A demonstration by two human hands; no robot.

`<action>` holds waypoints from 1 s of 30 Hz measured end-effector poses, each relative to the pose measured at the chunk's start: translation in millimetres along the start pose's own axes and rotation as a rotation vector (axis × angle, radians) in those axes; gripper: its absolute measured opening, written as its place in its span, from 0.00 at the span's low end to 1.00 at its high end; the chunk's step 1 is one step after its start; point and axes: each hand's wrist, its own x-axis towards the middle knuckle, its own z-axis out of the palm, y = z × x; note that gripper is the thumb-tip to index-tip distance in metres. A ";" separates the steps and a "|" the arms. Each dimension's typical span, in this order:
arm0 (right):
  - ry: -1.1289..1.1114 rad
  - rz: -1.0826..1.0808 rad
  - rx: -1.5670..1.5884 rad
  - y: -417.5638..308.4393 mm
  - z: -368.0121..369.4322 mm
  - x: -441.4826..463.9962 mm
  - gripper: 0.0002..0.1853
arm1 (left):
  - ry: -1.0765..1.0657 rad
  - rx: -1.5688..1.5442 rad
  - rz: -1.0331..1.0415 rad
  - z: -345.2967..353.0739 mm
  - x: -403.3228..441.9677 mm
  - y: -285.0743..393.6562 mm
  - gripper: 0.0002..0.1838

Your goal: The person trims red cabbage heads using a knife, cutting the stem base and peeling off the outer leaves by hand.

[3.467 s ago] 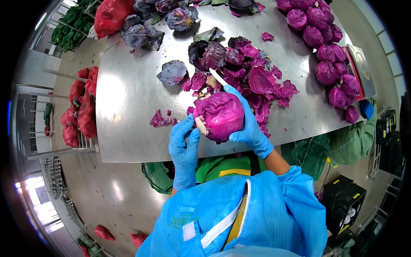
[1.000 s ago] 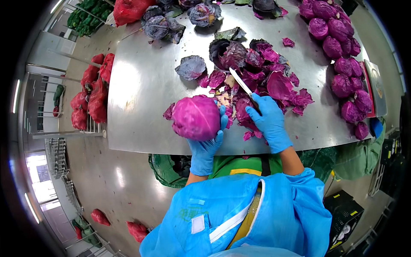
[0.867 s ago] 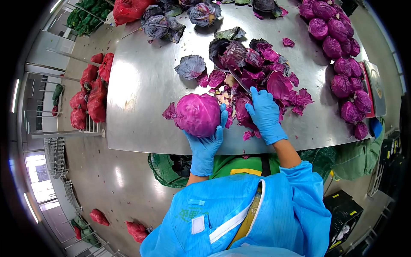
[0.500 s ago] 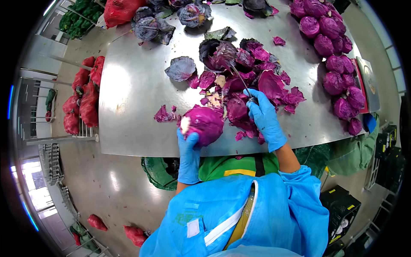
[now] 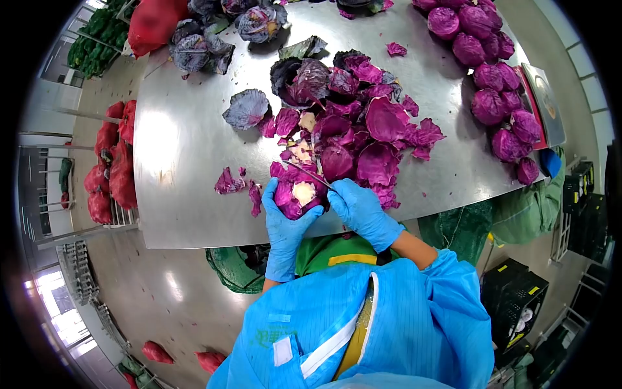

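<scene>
A red cabbage point(image 5: 285, 194) rests in my left hand point(image 5: 286, 232), its pale cut stem end turned up toward me. The blue-gloved fingers wrap its left and near sides, close to the table's front edge. My right hand point(image 5: 363, 212), also gloved in blue, is closed around a knife whose thin blade point(image 5: 304, 170) lies across the far side of the cabbage. The knife's handle is mostly hidden by the fingers. Just beyond both hands is a pile of loose purple leaves point(image 5: 382, 162) with pale stem pieces point(image 5: 300, 152) among them.
Trimmed red cabbages point(image 5: 487, 107) line the right side of the metal table point(image 5: 188, 207). Untrimmed dark cabbages point(image 5: 259, 24) and a red sack point(image 5: 152, 26) stand at the far left. A flat device point(image 5: 544, 104) sits at the right edge. Black crates point(image 5: 518, 301) are on the floor.
The knife has come from the leaf pile to the cabbage, bringing my right hand nearer my left. The cabbage has been turned so its stem end faces up. The view has shifted slightly.
</scene>
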 end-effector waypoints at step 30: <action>0.347 0.287 0.377 -11.4 -17.5 22.0 0.17 | -0.063 0.278 0.013 11.4 12.0 20.4 0.61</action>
